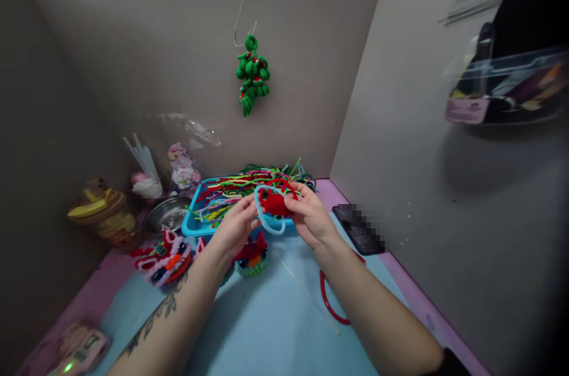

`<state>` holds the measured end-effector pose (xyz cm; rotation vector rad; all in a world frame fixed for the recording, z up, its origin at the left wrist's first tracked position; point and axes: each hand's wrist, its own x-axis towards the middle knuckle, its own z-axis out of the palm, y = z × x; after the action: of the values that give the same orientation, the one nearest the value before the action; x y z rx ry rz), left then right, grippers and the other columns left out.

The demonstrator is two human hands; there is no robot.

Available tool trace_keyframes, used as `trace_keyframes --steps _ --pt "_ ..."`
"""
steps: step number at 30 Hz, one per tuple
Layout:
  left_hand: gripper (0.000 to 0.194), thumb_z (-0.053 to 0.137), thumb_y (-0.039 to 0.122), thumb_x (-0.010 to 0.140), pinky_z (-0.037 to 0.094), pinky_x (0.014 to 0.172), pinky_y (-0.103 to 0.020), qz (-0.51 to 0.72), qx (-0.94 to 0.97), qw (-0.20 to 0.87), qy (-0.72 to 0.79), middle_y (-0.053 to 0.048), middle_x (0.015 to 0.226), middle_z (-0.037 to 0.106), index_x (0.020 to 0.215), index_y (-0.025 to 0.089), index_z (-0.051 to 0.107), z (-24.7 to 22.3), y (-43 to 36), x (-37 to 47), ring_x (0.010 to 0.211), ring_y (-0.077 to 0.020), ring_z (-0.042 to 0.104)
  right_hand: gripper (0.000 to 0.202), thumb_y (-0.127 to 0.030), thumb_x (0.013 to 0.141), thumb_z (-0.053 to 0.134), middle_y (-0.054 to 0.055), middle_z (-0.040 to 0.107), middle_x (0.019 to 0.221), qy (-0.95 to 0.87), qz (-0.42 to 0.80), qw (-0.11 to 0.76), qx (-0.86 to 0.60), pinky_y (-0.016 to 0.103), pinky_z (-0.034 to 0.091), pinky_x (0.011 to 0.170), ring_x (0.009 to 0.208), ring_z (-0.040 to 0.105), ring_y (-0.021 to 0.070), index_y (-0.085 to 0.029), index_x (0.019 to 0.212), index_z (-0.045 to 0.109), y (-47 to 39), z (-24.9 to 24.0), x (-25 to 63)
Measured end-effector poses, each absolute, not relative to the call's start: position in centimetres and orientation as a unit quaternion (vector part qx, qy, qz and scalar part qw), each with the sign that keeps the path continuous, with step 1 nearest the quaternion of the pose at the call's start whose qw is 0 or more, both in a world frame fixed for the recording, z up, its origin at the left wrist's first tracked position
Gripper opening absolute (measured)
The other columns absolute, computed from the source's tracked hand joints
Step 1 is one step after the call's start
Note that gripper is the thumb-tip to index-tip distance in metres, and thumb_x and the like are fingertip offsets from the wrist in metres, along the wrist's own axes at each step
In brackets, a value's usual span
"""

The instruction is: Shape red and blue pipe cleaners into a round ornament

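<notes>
With the two hands taken as the middle of the clock, a pink gadget [84, 347] with a green light is at 8 o'clock. At 9 o'clock are a jar [118, 223], a cup [149, 187] with white sticks and a metal bowl [171, 210]. A colourful fuzzy figure [166, 260] sits toward 8 o'clock; another fuzzy figure [252, 263], at 7 o'clock, is partly hidden by the left arm. The blue tray [192, 229], full of fuzzy wires [267, 175], is behind the hands, which cover some of it.

The left hand [237, 225] pinches the side of a pale blue loop [276, 232]. At 12 o'clock hangs a green ornament [252, 73]. The red piece [274, 203], at the middle, is gripped by the right hand's [311, 210] thumb and fingers. The right forearm crosses over a red cord [328, 305] at 5 o'clock. A phone [351, 228] lies at 3 o'clock, and a clear box [511, 91] is at 2 o'clock.
</notes>
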<state>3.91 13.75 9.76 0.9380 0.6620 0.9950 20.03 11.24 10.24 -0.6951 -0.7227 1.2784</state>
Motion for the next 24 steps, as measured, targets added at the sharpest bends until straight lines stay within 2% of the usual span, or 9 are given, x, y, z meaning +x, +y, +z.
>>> trace_keyframes --steps 4,9,16,21,24 --pt "0.031 0.071 0.024 0.072 0.047 0.071 -0.024 0.379 0.405 0.796 0.24 -0.008 0.099 0.066 0.102 0.016 0.063 9.0 12.9 4.8 0.078 -0.0135 0.062 0.041 -0.017 0.05 0.077 -0.004 0.063 0.069 -0.251 0.587 0.707 -0.304 0.023 0.045 0.061 0.062 0.058 0.0105 -0.02 0.082 0.053 11.5 9.8 19.2" --pt "0.021 0.068 0.018 0.074 0.046 0.07 -0.022 0.472 0.361 0.772 0.228 -0.002 0.094 0.069 0.095 0.019 0.063 7.7 13.2 5.4 0.074 -0.0099 0.062 0.036 -0.018 0.05 0.077 -0.004 0.064 0.068 -0.24 0.583 0.708 -0.318 0.024 0.044 0.06 0.06 0.057 0.0109 -0.02 0.077 0.054 11.5 9.2 18.3" --pt "0.027 0.071 0.021 0.071 0.049 0.077 -0.027 0.518 0.329 0.77 0.173 -0.004 0.094 0.07 0.097 0.016 0.064 8.0 13.2 5.3 0.084 -0.0159 0.064 0.036 -0.025 0.048 0.079 -0.005 0.061 0.066 -0.239 0.614 0.651 -0.376 0.023 0.037 0.058 0.06 0.054 0.0103 -0.019 0.073 0.054 11.2 8.8 17.7" --pt "0.019 0.071 0.017 0.071 0.05 0.07 -0.024 0.52 0.306 0.772 0.202 -0.002 0.083 0.071 0.089 0.014 0.064 8.2 13.4 5.1 0.072 -0.0125 0.064 0.036 -0.035 0.053 0.076 -0.003 0.058 0.072 -0.293 0.606 0.611 -0.416 0.023 0.034 0.059 0.064 0.051 0.0111 -0.019 0.077 0.054 11.3 8.4 17.6" --pt "0.016 0.068 0.016 0.073 0.051 0.061 -0.023 0.506 0.292 0.78 0.224 -0.001 0.079 0.07 0.088 0.015 0.065 8.2 13.6 5.0 0.065 -0.0117 0.063 0.038 -0.036 0.057 0.074 -0.001 0.057 0.082 -0.356 0.507 0.65 -0.44 0.025 0.039 0.064 0.073 0.052 0.013 -0.02 0.084 0.053 11.6 8.1 18.0"
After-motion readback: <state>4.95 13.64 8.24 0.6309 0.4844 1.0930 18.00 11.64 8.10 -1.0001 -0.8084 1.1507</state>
